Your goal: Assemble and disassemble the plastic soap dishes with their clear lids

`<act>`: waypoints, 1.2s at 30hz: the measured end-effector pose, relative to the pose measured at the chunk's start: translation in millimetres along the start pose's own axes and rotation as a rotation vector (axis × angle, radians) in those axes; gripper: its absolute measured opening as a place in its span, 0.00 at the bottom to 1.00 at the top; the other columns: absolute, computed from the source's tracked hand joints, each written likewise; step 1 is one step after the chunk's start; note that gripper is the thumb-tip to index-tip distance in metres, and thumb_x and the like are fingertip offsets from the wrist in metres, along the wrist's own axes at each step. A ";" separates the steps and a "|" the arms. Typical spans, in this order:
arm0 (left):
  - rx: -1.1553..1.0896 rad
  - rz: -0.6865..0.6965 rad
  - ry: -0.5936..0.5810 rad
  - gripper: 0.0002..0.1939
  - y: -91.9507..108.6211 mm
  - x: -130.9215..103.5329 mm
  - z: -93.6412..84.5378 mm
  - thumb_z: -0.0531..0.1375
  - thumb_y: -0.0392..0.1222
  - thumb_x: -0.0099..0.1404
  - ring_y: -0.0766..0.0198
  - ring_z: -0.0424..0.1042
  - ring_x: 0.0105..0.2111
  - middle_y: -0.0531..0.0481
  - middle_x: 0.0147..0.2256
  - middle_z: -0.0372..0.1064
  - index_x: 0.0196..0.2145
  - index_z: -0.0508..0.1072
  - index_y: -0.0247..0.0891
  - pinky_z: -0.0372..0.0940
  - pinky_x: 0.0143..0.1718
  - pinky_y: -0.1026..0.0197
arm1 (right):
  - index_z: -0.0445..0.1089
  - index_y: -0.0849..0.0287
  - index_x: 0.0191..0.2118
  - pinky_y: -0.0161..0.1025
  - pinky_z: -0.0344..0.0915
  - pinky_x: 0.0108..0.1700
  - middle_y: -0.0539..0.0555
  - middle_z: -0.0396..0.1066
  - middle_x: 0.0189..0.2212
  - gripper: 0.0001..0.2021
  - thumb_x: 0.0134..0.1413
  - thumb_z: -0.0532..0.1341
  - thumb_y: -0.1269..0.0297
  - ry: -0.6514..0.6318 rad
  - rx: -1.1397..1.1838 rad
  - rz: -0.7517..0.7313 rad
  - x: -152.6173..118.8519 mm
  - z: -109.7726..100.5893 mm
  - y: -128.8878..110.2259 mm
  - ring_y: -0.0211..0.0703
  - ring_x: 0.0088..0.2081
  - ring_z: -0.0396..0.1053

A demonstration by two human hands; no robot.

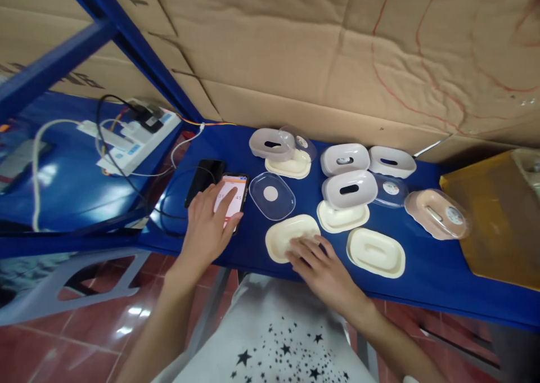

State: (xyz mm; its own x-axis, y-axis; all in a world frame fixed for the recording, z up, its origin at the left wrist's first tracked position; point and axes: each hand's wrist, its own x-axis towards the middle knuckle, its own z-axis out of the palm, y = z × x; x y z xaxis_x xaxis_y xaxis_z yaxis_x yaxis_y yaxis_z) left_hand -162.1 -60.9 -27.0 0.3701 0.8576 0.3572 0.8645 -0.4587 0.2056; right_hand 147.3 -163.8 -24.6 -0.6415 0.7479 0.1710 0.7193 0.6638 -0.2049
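My left hand (208, 220) lies with its fingers apart over a phone (230, 194) whose screen is lit. My right hand (318, 262) rests, fingers spread, on the front right part of a cream oval tray (280, 237). Just behind that tray is a clear lid with a white round label (276, 203). Two more cream trays (343, 217) (375, 252) lie to the right. Behind them stand white oval cases with slots (350, 189), beside another clear lid (390, 189). Farther left, a slotted case (268, 144) and a clear lid (301, 141) overlap a cream tray (291, 166).
A dark phone (205, 178) lies behind my left hand. A power strip (139, 141) with cables is at the left, near a blue metal frame (63, 57). To the right are a pinkish lidded case (436, 214) and a brown box (502, 220). Cardboard (295, 51) stands behind.
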 end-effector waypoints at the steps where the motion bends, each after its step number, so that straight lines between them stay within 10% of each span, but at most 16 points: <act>1: -0.044 0.018 0.007 0.28 11.4 -0.8 -1.2 0.53 0.49 0.81 0.35 0.60 0.71 0.29 0.70 0.59 0.73 0.62 0.37 0.58 0.68 0.31 | 0.72 0.59 0.62 0.58 0.66 0.67 0.58 0.75 0.64 0.15 0.73 0.60 0.70 0.014 0.011 0.005 -0.7 -0.5 -0.7 0.53 0.62 0.71; 13: -0.194 0.153 -0.172 0.26 104.0 7.9 38.5 0.56 0.50 0.81 0.43 0.66 0.68 0.39 0.68 0.67 0.73 0.63 0.46 0.44 0.75 0.32 | 0.70 0.42 0.66 0.57 0.68 0.55 0.54 0.80 0.49 0.24 0.71 0.59 0.74 0.446 0.131 0.478 -63.0 -64.2 32.1 0.56 0.49 0.76; 23: -0.299 0.425 -0.250 0.25 151.1 18.6 46.1 0.56 0.48 0.81 0.43 0.59 0.73 0.37 0.74 0.56 0.71 0.66 0.45 0.45 0.76 0.31 | 0.73 0.48 0.62 0.58 0.60 0.67 0.55 0.79 0.58 0.20 0.74 0.53 0.70 0.382 -0.013 0.615 -112.5 -43.4 104.5 0.53 0.61 0.74; 31: -0.326 0.454 -0.227 0.21 167.1 21.2 50.6 0.58 0.43 0.79 0.42 0.59 0.72 0.34 0.73 0.56 0.67 0.71 0.44 0.46 0.75 0.29 | 0.70 0.52 0.67 0.69 0.62 0.69 0.64 0.66 0.70 0.26 0.69 0.63 0.49 0.296 -0.192 0.818 -160.6 -85.0 212.6 0.66 0.71 0.64; 36: -0.334 0.428 -0.211 0.19 168.5 21.2 51.7 0.58 0.42 0.79 0.43 0.61 0.71 0.34 0.72 0.58 0.64 0.73 0.44 0.49 0.74 0.31 | 0.67 0.48 0.71 0.65 0.64 0.71 0.59 0.69 0.69 0.28 0.70 0.63 0.49 0.257 0.052 0.723 -150.2 -107.2 237.3 0.60 0.71 0.65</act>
State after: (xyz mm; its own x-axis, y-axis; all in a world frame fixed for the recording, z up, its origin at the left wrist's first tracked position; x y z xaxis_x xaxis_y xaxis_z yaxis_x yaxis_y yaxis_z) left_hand 9.0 -108.0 -31.9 0.7519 0.5921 0.2898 0.4820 -0.7937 0.3711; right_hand 443.0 -117.7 4.4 0.0703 0.9783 0.1948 0.9185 0.0127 -0.3952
